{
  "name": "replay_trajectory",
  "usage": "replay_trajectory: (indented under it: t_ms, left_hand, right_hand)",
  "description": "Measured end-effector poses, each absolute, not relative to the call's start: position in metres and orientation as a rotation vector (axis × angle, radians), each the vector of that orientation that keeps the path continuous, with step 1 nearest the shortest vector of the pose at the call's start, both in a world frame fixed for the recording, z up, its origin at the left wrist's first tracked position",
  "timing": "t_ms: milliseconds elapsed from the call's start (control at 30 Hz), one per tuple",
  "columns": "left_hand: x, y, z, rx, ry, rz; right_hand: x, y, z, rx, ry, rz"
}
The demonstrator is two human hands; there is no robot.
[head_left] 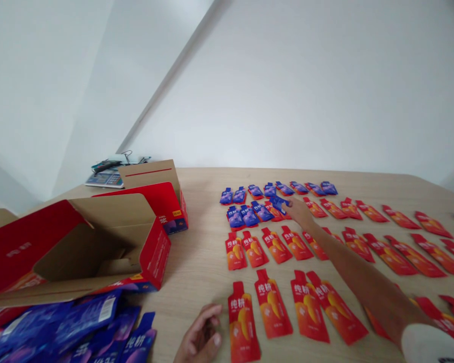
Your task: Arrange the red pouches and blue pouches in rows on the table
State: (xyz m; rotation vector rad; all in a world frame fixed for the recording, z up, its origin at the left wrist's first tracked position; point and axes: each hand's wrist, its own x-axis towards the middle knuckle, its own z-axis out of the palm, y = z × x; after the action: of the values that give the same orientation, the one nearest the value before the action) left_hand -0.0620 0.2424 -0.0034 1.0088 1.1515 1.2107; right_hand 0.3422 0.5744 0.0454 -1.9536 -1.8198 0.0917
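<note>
My right hand reaches over the table and pinches a blue pouch at its edge. That pouch hovers over or rests on a red-orange pouch in the second row from the back; I cannot tell which. To its left, blue pouches lie on top of red ones. Near the front, my left hand is loosely curled with thumb and fingers apart, nothing in it. Just right of it lies a red-orange pouch with a mango picture.
Rows of red-orange pouches extend right. The back row has blue pouches over red ones. On the left stand an open red carton, a second red carton, a pile of blue pouches and a calculator-like device.
</note>
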Motion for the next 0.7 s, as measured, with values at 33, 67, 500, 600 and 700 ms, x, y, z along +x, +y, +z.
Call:
replay_trajectory:
  t_ms: [33, 67, 500, 600, 700]
  left_hand:
    - [-0.061, 0.242, -0.003, 1.009, 1.152, 1.214]
    - [-0.061, 0.242, -0.002, 1.009, 1.150, 1.220]
    - [-0.059, 0.243, 0.004, 1.057, 1.114, 1.207]
    - [-0.058, 0.242, 0.007, 1.056, 1.106, 1.188]
    - [-0.058, 0.242, 0.008, 1.067, 1.112, 1.181]
  right_hand:
    - [0.342, 0.572, 0.047, -1.898, -1.861, 0.004]
    - [0.341, 0.569, 0.049, -1.839, -1.926, -0.069]
    - [0.319, 0.550, 0.036, -1.551, -2.518, -0.305]
    - [0.323, 0.550, 0.033, -1.569, -2.534, -0.293]
    - [0.326, 0.552, 0.030, -1.588, -2.564, -0.333]
